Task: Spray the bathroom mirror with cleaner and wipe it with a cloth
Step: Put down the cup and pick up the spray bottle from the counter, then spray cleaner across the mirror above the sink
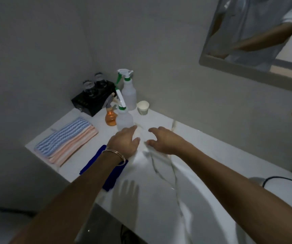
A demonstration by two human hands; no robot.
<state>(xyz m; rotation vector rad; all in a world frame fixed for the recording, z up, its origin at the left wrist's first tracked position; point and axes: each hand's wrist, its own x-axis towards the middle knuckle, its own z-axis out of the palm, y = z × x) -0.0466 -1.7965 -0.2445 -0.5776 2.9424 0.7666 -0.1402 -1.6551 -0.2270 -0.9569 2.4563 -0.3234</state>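
Note:
The mirror (258, 34) hangs on the wall at the upper right and reflects a person's arm and white shirt. Two clear spray bottles with white and green triggers stand at the back of the white counter (203, 147): a near one (124, 119) and a far one (129, 95). My left hand (124, 143) hovers just in front of the near bottle, fingers relaxed, holding nothing. My right hand (164, 141) hovers beside it with spread, slightly curved fingers, also empty. A dark blue cloth (92, 162) lies under my left wrist.
A small orange spray bottle (111, 118), a paper cup (143, 107) and a black tray with glasses (92, 101) crowd the back corner. Folded blue and pink striped cloths (66, 143) lie at the counter's left. The sink basin (212, 199) is at the lower right.

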